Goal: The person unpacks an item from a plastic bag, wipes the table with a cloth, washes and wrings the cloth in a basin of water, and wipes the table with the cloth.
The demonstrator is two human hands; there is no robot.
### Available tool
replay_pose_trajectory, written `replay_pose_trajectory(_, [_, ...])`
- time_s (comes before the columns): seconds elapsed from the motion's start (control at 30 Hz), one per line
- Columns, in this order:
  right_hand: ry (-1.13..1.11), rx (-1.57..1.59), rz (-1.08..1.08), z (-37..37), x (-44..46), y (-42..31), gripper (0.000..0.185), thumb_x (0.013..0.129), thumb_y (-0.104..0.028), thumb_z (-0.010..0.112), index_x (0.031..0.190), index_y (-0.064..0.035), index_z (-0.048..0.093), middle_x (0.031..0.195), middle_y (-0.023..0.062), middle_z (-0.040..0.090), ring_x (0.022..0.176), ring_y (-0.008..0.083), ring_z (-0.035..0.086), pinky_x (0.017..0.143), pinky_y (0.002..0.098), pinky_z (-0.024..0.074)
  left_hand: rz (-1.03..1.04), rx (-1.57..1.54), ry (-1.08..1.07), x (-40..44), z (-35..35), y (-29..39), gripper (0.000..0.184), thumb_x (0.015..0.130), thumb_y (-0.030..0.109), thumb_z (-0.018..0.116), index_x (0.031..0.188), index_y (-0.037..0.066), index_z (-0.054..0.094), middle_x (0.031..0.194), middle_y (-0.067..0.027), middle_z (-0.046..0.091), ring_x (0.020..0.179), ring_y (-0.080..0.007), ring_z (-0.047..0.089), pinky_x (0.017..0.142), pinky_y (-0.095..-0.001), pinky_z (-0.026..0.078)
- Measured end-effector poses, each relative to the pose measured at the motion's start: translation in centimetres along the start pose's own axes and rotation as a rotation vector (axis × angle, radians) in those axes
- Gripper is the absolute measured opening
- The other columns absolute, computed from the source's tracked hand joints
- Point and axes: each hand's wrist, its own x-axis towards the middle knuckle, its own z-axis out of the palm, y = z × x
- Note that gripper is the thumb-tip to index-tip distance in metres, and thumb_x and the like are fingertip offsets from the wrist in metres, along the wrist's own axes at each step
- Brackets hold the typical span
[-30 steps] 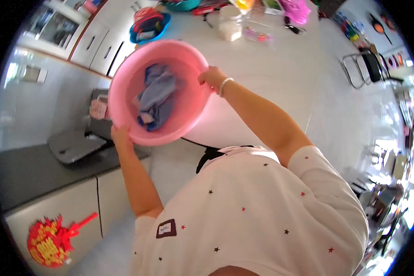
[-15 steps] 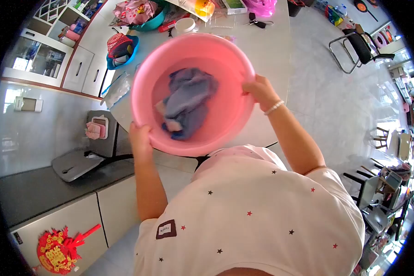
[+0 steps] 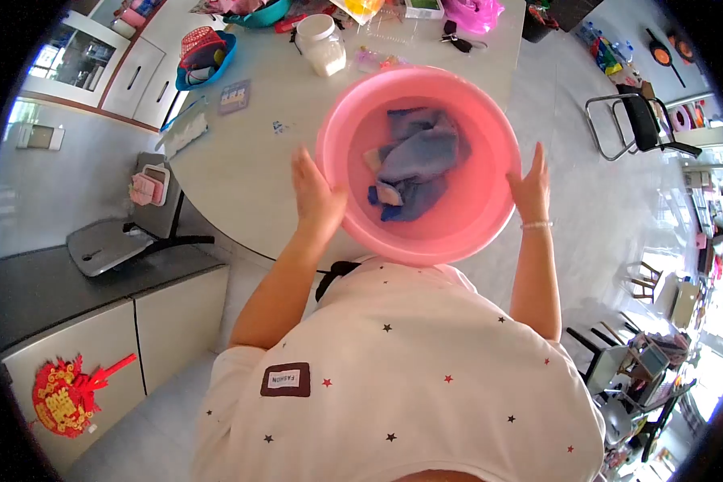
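A round pink basin (image 3: 486,189) stands near the front edge of the white table, close against my shirt. Inside it lies a crumpled blue-grey cloth (image 3: 422,161) with pale beige and darker blue parts. My left hand (image 3: 316,197) is at the basin's left side, fingers stretched upward, the thumb side by the rim. On the opposite side my right hand (image 3: 532,189), with a beaded bracelet at the wrist, has its fingers extended and its thumb near the rim. Neither hand is wrapped round the basin.
On the table (image 3: 241,169) are a white-lidded jar (image 3: 321,46), a flat card-like item (image 3: 234,96), a dark key fob (image 3: 458,40) and a pink plastic bag (image 3: 474,14). A blue basket (image 3: 226,66) sits at the left edge. A black chair (image 3: 641,120) stands right.
The basin has shifted right and now rests on the table, the cloth still in it. Both hands have let go of the rim and opened. The jar now shows more fully.
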Motion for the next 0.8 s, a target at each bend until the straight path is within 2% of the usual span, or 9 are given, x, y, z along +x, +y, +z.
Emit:
replay_pose_trajectory(0.07, [0.162,-0.216,-0.325,-1.4,2.2,-5.5,0.053,0.075,-0.013,0.061,0.126,-0.0024,0.050,0.115,0.0197,0.058,0.104,0.0385,0.055,0.086,0.0429,0.0462,0.152,-0.151,-0.094,2.8,-0.5,2.1,0.056,0.075,0.009,0.060,0.126,-0.004,0.040,0.121,-0.0241,0.047,0.116,-0.0385,0.045,0.094,-0.0471,0.040])
replay_pose_trajectory(0.1, [-0.105,-0.134,-0.333,-0.5,3.0,-5.8,0.055,0.076,-0.014,0.061,0.129,-0.0063,0.047,0.120,0.0163,0.056,0.106,0.0376,0.054,0.088,0.0420,0.0455,0.227,-0.230,-0.138,4.1,-0.4,3.2,0.059,0.076,0.012,0.061,0.129,-0.003,0.038,0.126,-0.0245,0.044,0.120,-0.0402,0.041,0.098,-0.0478,0.038])
replay_pose_trajectory(0.2, [-0.867,-0.300,-0.614,5.6,5.2,-6.4,0.059,0.080,-0.017,0.057,0.136,-0.0190,0.040,0.139,0.0091,0.042,0.123,0.0323,0.044,0.097,0.0473,0.0407,0.161,-0.228,-0.942,5.3,2.6,6.9,0.063,0.078,0.018,0.059,0.134,0.003,0.035,0.135,-0.0195,0.037,0.124,-0.0403,0.038,0.103,-0.0512,0.032])
replay_pose_trajectory(0.3, [-0.928,-0.698,-0.584,8.1,2.3,-10.7,0.057,0.082,-0.022,0.054,0.137,-0.0251,0.040,0.148,0.0094,0.027,0.135,0.0326,0.029,0.103,0.0583,0.0299,0.100,0.263,-1.190,3.9,7.7,7.4,0.064,0.081,0.025,0.055,0.139,0.011,0.033,0.144,-0.0139,0.029,0.129,-0.0380,0.034,0.105,-0.0579,0.024])
replay_pose_trajectory(0.47, [-0.822,-0.780,-0.498,12.3,-0.3,-7.2,0.058,0.082,-0.024,0.055,0.137,-0.0232,0.038,0.150,0.0136,0.019,0.135,0.0383,0.025,0.105,0.0573,0.0270,0.278,0.362,-1.127,2.4,11.9,4.1,0.064,0.085,0.031,0.047,0.144,0.018,0.026,0.152,-0.0097,0.018,0.138,-0.0336,0.019,0.106,-0.0624,0.015])
replay_pose_trajectory(0.6, [-0.826,-0.449,-0.300,12.0,2.1,-8.0,0.045,0.080,-0.019,0.055,0.124,-0.0106,0.052,0.130,0.0168,0.046,0.114,0.0320,0.050,0.094,0.0446,0.0416,0.397,0.423,-1.015,2.6,11.5,4.3,0.067,0.086,0.038,0.052,0.144,0.017,0.028,0.149,-0.0162,0.024,0.134,-0.0366,0.028,0.107,-0.0557,0.023])
replay_pose_trajectory(0.7, [-0.965,0.099,-0.022,11.9,3.3,-7.9,0.031,0.074,-0.010,0.059,0.104,-0.0037,0.061,0.099,0.0114,0.062,0.087,0.0212,0.061,0.079,0.0332,0.0482,-0.444,-0.119,-0.814,3.2,16.5,3.3,0.047,0.087,0.036,0.051,0.128,0.012,0.050,0.132,-0.0207,0.047,0.123,-0.0375,0.043,0.102,-0.0485,0.035])
replay_pose_trajectory(0.77, [-0.856,0.660,0.146,7.1,2.9,-12.6,0.023,0.067,-0.003,0.063,0.090,-0.0025,0.061,0.076,0.0039,0.060,0.073,0.0130,0.056,0.071,0.0268,0.0473,-0.818,-0.936,-0.876,4.6,13.3,3.8,0.043,0.089,0.037,0.044,0.123,0.012,0.052,0.129,-0.0172,0.048,0.123,-0.0302,0.042,0.103,-0.0471,0.033])
replay_pose_trajectory(0.8, [-0.856,0.723,0.063,5.6,2.6,-14.4,0.023,0.067,-0.001,0.063,0.090,-0.0016,0.061,0.079,0.0030,0.059,0.073,0.0119,0.056,0.069,0.0278,0.0476,-1.001,-1.353,-0.866,4.8,12.0,3.7,0.041,0.090,0.037,0.041,0.120,0.013,0.054,0.128,-0.0155,0.049,0.123,-0.0265,0.042,0.103,-0.0464,0.032])
